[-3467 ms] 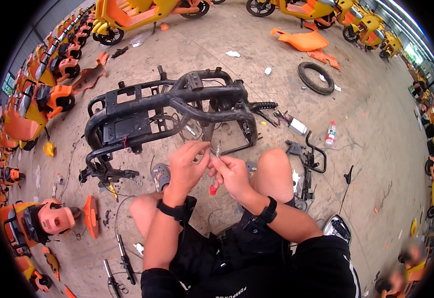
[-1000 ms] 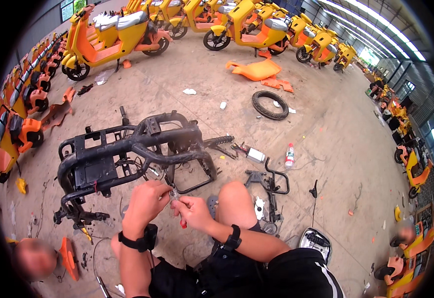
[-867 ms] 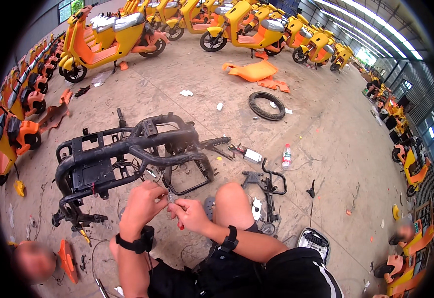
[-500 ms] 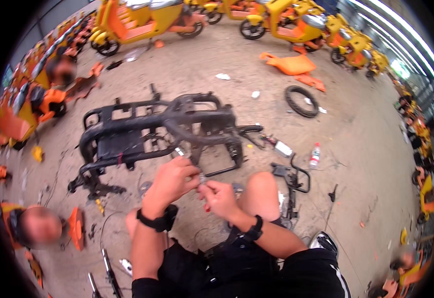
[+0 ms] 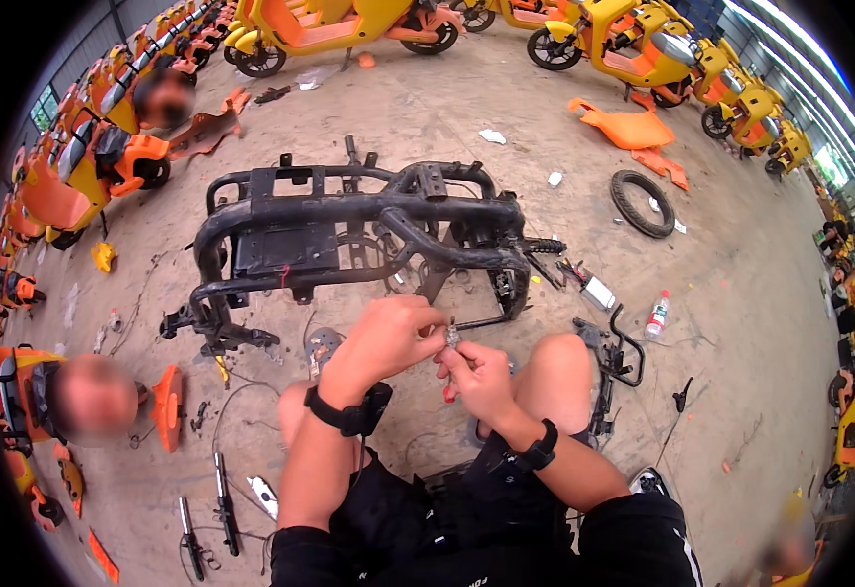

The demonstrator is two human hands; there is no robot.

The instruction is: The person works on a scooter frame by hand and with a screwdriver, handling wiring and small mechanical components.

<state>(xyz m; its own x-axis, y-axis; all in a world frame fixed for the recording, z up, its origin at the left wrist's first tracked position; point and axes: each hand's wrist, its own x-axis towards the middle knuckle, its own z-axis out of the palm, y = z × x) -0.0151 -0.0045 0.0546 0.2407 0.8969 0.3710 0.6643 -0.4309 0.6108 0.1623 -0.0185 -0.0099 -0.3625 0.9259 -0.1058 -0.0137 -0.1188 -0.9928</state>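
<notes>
In the head view, my left hand [image 5: 393, 333] and my right hand [image 5: 476, 372] meet above my lap, fingers closed around a small silvery metal piece [image 5: 452, 335]. My left fingers pinch at its upper end, their exact grip partly hidden; my right thumb and fingers grip lower down, where a small red piece [image 5: 449, 394] hangs below. Beyond my hands a bare black scooter frame [image 5: 359, 210] lies on the floor, with loose cables, a bracket and tubing. My knees are either side of my hands.
Black handlebar parts [image 5: 623, 357], a silver box [image 5: 599, 293], a bottle [image 5: 658, 313] and a tyre [image 5: 643, 203] lie right. Fork tubes [image 5: 224, 499] and an orange panel [image 5: 168, 409] lie left. Rows of yellow-orange scooters [image 5: 603, 44] stand around the concrete floor [image 5: 760, 293].
My head view has swung, so the scene sits further right and, compared with one second ago, higher. Both hands stay together on the small piece, with slight shifts of the fingers.
</notes>
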